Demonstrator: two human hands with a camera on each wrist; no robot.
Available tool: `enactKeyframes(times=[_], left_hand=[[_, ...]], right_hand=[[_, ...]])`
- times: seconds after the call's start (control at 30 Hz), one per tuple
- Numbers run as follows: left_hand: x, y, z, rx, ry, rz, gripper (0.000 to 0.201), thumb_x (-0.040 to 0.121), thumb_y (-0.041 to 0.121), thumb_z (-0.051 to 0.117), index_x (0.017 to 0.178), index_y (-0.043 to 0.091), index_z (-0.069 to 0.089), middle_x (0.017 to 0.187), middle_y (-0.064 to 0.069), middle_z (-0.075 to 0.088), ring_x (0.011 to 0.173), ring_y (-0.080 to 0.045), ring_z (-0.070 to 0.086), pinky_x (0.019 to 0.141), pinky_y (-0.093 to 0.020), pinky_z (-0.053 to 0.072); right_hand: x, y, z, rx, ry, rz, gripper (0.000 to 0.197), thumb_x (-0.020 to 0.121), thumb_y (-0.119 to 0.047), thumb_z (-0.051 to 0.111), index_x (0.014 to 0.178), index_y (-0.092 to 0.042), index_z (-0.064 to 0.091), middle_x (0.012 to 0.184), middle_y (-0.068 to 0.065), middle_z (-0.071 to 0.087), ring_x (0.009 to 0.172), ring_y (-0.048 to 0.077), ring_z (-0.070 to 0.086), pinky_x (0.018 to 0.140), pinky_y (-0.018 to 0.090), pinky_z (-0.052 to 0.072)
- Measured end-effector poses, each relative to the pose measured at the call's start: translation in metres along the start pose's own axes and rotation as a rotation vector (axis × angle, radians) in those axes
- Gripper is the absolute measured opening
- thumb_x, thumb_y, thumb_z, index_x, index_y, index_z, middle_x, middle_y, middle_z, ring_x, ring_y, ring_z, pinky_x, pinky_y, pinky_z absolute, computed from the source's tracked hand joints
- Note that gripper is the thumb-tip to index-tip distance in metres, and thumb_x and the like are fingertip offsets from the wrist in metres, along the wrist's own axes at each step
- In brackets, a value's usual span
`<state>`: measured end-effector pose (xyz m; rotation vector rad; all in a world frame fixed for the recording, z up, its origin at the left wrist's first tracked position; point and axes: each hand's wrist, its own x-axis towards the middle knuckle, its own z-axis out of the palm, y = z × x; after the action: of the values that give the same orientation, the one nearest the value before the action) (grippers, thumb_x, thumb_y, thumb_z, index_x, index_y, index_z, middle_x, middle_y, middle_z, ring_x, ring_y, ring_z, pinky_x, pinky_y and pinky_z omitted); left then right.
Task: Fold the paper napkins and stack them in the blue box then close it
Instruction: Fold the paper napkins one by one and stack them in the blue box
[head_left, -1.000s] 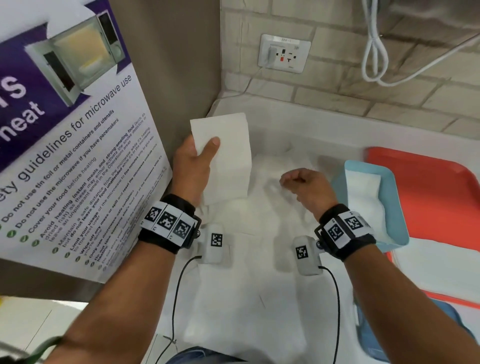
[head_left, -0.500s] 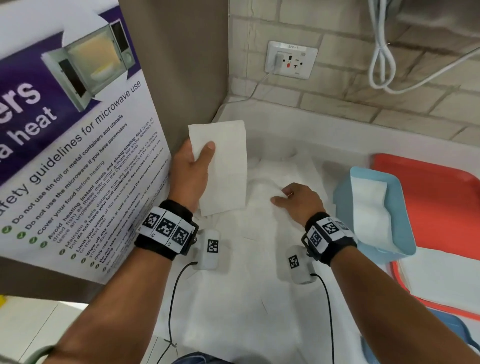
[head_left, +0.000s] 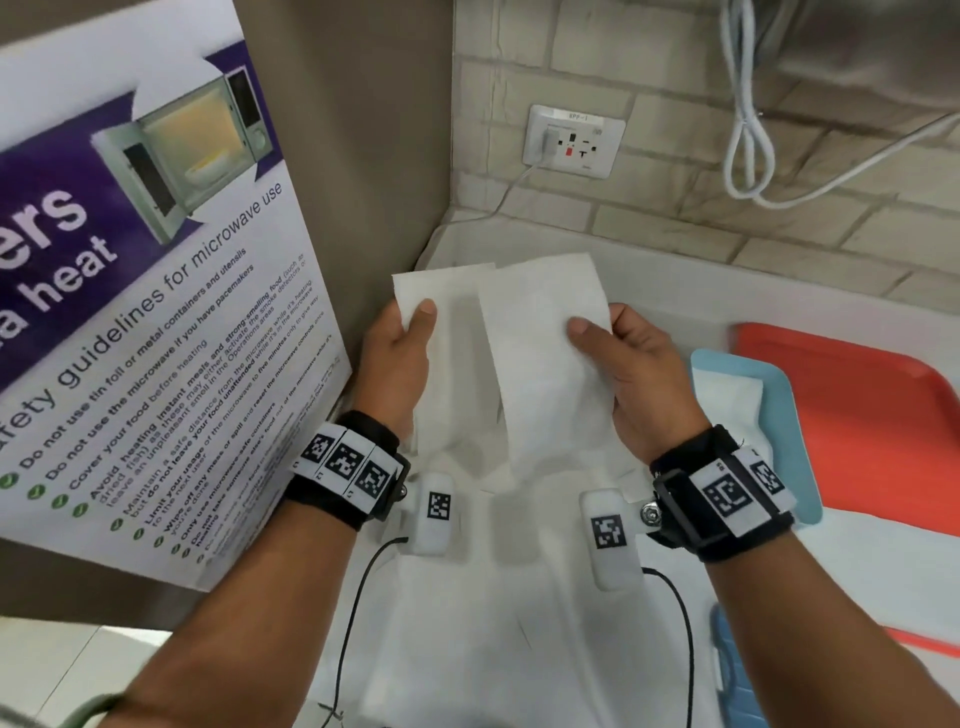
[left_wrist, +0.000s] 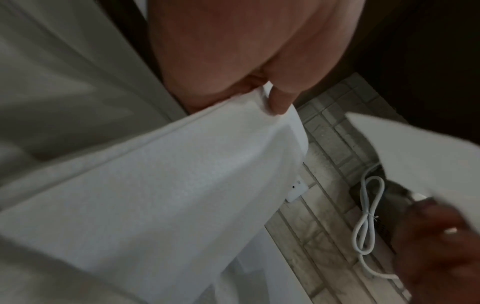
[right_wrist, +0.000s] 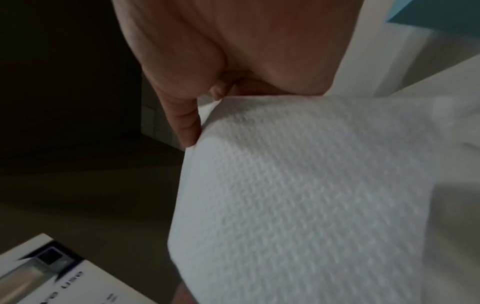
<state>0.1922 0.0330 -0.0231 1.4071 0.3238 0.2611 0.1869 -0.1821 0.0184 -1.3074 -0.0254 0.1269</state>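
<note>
a white napkin (head_left: 498, 358), creased down its middle, is held up above the counter's napkin pile (head_left: 467, 597), left of the blue box (head_left: 789, 441). left hand (head_left: 397, 364) and right hand (head_left: 631, 376) each pinch a side edge, thumbs on top.

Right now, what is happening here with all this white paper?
A person is folding paper napkins at a counter. The left hand and the right hand each hold a folded napkin, left napkin, right napkin. The open blue box beside them already contains napkins.
</note>
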Motion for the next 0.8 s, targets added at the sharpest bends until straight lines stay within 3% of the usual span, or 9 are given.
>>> enactKeyframes(times=[0.1,0.23,0.4,0.47,0.57,0.67,0.73,0.8], left_hand=[[-0.007,0.005,0.011,-0.073,-0.031,-0.034,0.019,0.109,0.024,0.053,0.116,0.023,0.070,0.116,0.001,0.077,0.111,-0.018,0.072,0.101,-0.041,0.056],[-0.015,0.010,0.024,-0.189,-0.091,-0.105,0.027,0.110,0.026,0.051,0.127,0.017,0.069,0.123,-0.002,0.075,0.118,-0.022,0.070,0.109,-0.048,0.051],[-0.021,0.011,0.030,-0.226,-0.119,-0.169,0.024,0.110,0.029,0.051,0.116,0.019,0.072,0.115,-0.003,0.078,0.109,-0.024,0.072,0.105,-0.052,0.053],[-0.019,0.011,0.030,-0.236,-0.083,-0.190,0.028,0.109,0.032,0.051,0.123,0.017,0.071,0.118,-0.003,0.077,0.111,-0.023,0.072,0.107,-0.053,0.052],[-0.016,0.009,0.029,-0.204,-0.052,-0.204,0.038,0.107,0.041,0.053,0.135,0.018,0.066,0.125,-0.001,0.074,0.117,-0.023,0.070,0.109,-0.051,0.051],[-0.015,0.012,0.026,-0.179,-0.076,-0.219,0.050,0.105,0.056,0.048,0.132,0.019,0.068,0.122,0.000,0.076,0.115,-0.021,0.071,0.106,-0.048,0.053],[-0.016,0.017,0.025,-0.171,-0.114,-0.239,0.058,0.104,0.063,0.041,0.131,0.019,0.068,0.119,0.000,0.077,0.110,-0.017,0.073,0.099,-0.040,0.057],[-0.019,0.017,0.024,-0.128,-0.177,-0.161,0.048,0.106,0.054,0.044,0.129,0.018,0.067,0.118,0.000,0.077,0.108,-0.015,0.073,0.092,-0.034,0.059]], right_hand=[[0.001,0.000,0.010,0.056,0.011,0.002,0.020,0.093,-0.015,0.069,0.110,-0.005,0.066,0.114,0.015,0.074,0.101,0.027,0.071,0.092,0.042,0.058],[0.004,0.014,0.019,-0.010,0.061,0.063,0.014,0.087,-0.018,0.076,0.090,-0.013,0.063,0.104,0.017,0.074,0.092,0.029,0.070,0.090,0.049,0.056],[0.004,0.026,0.028,0.011,0.079,0.083,0.018,0.091,-0.010,0.071,0.081,-0.014,0.056,0.090,0.010,0.071,0.081,0.023,0.068,0.075,0.037,0.056],[0.005,0.030,0.028,-0.017,0.085,0.083,0.020,0.092,-0.010,0.070,0.080,-0.014,0.055,0.090,0.011,0.068,0.080,0.023,0.066,0.073,0.035,0.055],[0.006,0.032,0.028,-0.055,0.079,0.071,0.018,0.091,-0.012,0.073,0.084,-0.011,0.056,0.094,0.015,0.063,0.085,0.026,0.062,0.079,0.040,0.052],[0.007,0.034,0.028,-0.067,0.095,0.058,0.018,0.091,-0.013,0.074,0.089,-0.008,0.057,0.094,0.016,0.063,0.086,0.027,0.061,0.080,0.041,0.052],[0.009,0.036,0.028,-0.081,0.105,0.048,0.022,0.087,-0.018,0.077,0.089,-0.008,0.057,0.092,0.015,0.062,0.084,0.026,0.059,0.081,0.041,0.051],[0.009,0.037,0.028,-0.094,0.107,0.046,0.026,0.083,-0.024,0.079,0.087,-0.009,0.057,0.090,0.015,0.059,0.084,0.027,0.057,0.081,0.044,0.050]])
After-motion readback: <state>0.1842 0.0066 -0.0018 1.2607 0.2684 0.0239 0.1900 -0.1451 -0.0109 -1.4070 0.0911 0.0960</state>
